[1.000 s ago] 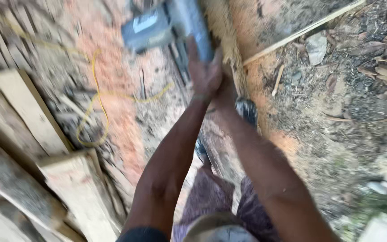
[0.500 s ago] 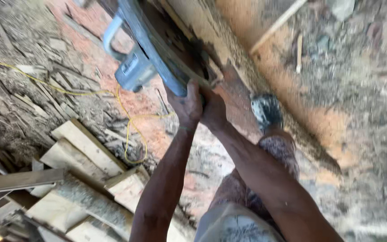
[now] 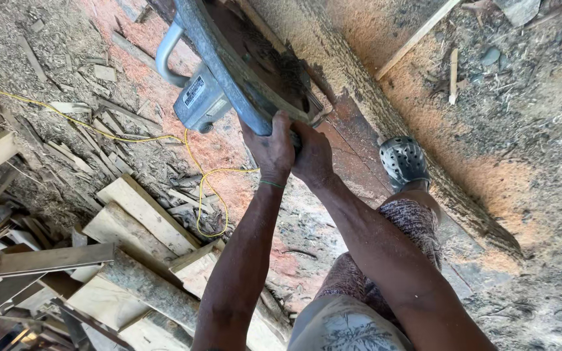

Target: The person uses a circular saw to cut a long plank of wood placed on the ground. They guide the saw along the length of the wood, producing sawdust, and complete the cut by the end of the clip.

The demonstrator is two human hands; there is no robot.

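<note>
Both hands up front: left hand (image 3: 269,146) and right hand (image 3: 313,153) side by side, touching, on the near end of the power saw (image 3: 229,71). The saw sits on the long log (image 3: 359,97), which runs from far left to near right. A cord (image 3: 203,195) trails left of the hands across the ground. Offcut planks (image 3: 138,214) pile up near left. The person's shoe (image 3: 403,162) stands right of the hands, against the log.

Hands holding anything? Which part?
Both. Left hand and right hand clasp the near rim of the grey metal saw frame, side by side.
</note>
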